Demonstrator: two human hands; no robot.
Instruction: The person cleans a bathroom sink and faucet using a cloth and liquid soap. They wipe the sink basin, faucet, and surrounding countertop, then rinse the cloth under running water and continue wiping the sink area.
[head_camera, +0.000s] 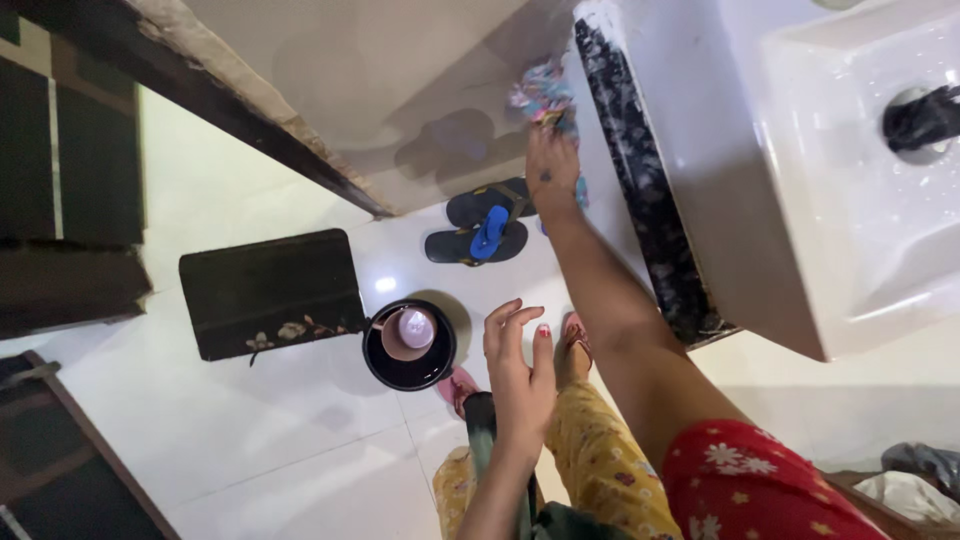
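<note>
Right hand (552, 165): reached far, fingers clamped on a colourful cloth (542, 95) against the speckled counter edge (650, 200); firm, even pressure would have suited wiping.
Left hand (520, 365): near, fingers apart, empty.
Floor: bucket (408, 345) and slippers (480, 230) sat left.

Glossy white tile floor (250, 430) w/ lamp glare; dark mat (270, 290) & blue sandals (485, 228) below cloth grip, white basin (850, 170) on speckled counter edge (645, 190) beside it.
</note>
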